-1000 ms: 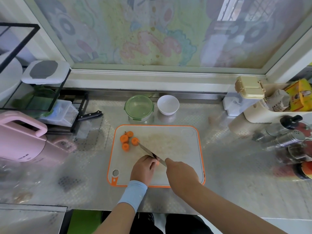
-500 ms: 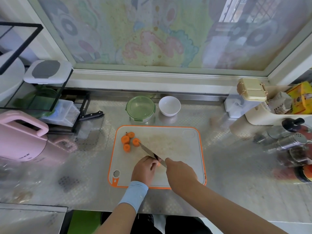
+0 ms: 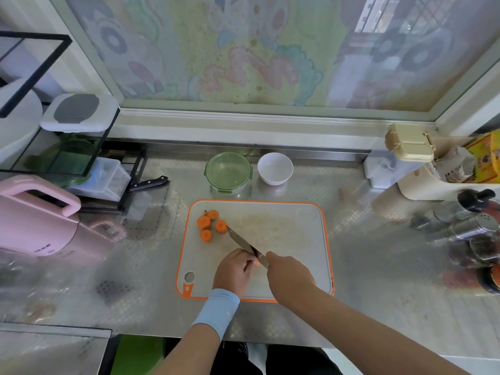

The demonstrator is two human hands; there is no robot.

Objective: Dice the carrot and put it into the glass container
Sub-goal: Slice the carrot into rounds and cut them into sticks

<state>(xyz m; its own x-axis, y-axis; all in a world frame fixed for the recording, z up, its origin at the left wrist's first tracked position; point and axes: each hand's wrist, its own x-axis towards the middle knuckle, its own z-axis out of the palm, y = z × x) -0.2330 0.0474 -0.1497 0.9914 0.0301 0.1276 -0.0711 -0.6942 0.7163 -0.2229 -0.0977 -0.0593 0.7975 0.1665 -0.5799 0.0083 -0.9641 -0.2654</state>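
Curled fingers [image 3: 244, 262] of the left hand [image 3: 234, 272] press down over one carrot piece [image 3: 257, 263], of which only a sliver of orange shows. It lies at the near middle of the orange-rimmed cutting board [image 3: 303, 239]. The right hand [image 3: 290, 277] is clenched round the handle of a kitchen knife [image 3: 240, 239], whose blade slants away to the left across the board. Its tip is just beside the nearest of four carrot rounds [image 3: 206, 235] clustered at the board's far left corner. Beyond the board stand one glass container [image 3: 228, 171] with a green rim and, just right of it, one white bowl [image 3: 275, 168]. A second, black-handled knife [image 3: 148, 182] lies to the left, near one pink appliance [image 3: 35, 220] whose small label is too blurred to read.
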